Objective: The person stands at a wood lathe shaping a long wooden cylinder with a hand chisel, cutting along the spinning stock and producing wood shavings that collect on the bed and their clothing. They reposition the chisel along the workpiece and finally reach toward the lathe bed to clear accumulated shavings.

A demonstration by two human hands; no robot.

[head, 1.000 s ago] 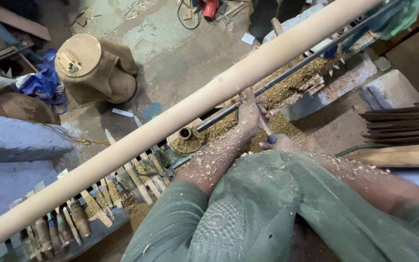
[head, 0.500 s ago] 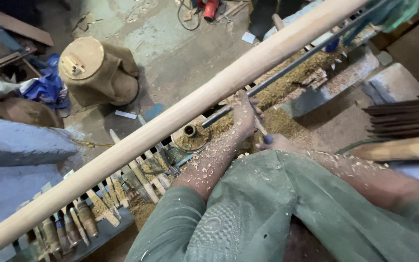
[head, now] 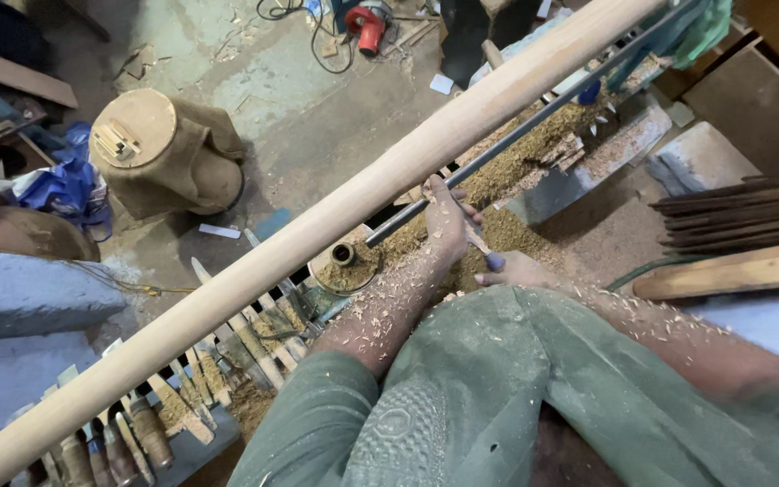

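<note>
A long pale wooden pole (head: 335,216) runs diagonally from lower left to upper right, mounted on a lathe. My left hand (head: 448,221) rests just below the pole, fingers wrapped over the shaft of a turning chisel (head: 475,239). My right hand (head: 520,269) grips the chisel's blue-ended handle near my body. The chisel's tip is hidden behind my left hand at the pole. Wood shavings cover both forearms and my green sleeves.
A dark metal tool rest bar (head: 534,122) runs under the pole over heaped sawdust (head: 516,171). Several wooden-handled chisels (head: 227,361) lie in a rack at lower left. A wooden stump (head: 160,153) stands on the floor. Dark rods (head: 741,212) and a plank (head: 732,271) lie right.
My hands and the chisel have stayed at the same spot on the pole. The camera view shifted slightly; nothing was picked up or let go.
</note>
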